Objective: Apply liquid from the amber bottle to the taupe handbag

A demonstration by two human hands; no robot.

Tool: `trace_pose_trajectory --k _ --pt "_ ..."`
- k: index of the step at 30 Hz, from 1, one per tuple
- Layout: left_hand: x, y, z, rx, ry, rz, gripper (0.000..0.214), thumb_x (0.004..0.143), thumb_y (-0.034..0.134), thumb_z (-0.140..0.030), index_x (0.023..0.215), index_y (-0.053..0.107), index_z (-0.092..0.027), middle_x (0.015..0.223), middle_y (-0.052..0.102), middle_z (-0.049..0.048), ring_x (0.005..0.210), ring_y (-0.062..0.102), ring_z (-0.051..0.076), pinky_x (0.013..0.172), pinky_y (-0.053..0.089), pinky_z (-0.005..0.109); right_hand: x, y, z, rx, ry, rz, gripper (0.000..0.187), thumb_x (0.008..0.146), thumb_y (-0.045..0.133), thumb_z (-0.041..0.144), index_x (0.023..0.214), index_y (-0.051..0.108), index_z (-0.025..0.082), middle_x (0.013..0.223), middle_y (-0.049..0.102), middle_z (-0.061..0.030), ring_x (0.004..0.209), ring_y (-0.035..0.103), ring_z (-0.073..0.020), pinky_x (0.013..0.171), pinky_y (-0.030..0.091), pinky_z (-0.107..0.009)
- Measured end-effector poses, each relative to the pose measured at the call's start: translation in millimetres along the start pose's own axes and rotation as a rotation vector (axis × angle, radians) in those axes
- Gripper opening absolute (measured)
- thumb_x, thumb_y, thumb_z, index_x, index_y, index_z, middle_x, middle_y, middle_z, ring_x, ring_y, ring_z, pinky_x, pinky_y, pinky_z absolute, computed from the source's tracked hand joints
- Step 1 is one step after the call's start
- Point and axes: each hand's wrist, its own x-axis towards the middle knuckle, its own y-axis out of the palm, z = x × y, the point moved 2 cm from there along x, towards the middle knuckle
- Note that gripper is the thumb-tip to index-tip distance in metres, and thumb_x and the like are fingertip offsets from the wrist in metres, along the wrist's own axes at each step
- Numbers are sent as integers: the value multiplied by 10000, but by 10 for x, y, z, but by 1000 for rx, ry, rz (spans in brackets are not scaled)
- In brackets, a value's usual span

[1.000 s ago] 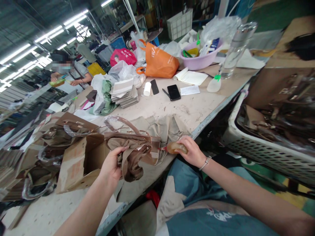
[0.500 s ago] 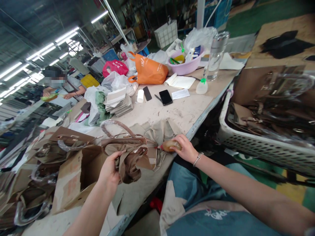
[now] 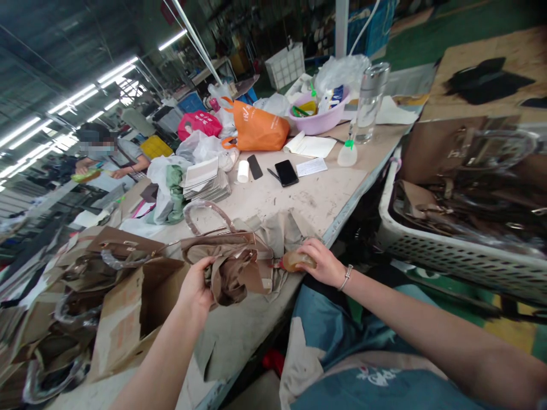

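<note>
A brown handbag (image 3: 231,256) with a plastic-wrapped handle lies on the worktable (image 3: 325,193) near its front edge. My left hand (image 3: 197,285) is closed on a bunch of brown cloth (image 3: 226,279) at the bag's open top. My right hand (image 3: 318,262) grips a small amber squeeze bottle (image 3: 294,261) with a red nozzle, whose tip touches the bag's right side. Beige cloth (image 3: 282,228) is spread under and behind the bag.
More brown handbags (image 3: 106,250) and cardboard (image 3: 137,307) pile up at the left. On the far table sit a black phone (image 3: 286,172), stacked swatches (image 3: 205,182), an orange bag (image 3: 256,128), a pink basin (image 3: 318,117) and a clear bottle (image 3: 367,102). A white crate (image 3: 448,250) of bags stands right. Another person (image 3: 106,154) works far left.
The view has shifted slightly; both hands stay on the bag. My left hand has bunched the brown cloth a little higher at the bag's opening.
</note>
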Motion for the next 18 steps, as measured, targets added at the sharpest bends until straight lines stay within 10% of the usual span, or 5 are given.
trace_pose_trajectory --k 18 --pt "121 95 -20 -20 -21 47 95 693 523 -64 705 610 -101 538 648 47 430 613 157 484 550 249 19 -54 -12 -78 -77 30 283 839 569 237 1111 498 202 1019 495 -106 923 493 -220 776 495 -393"
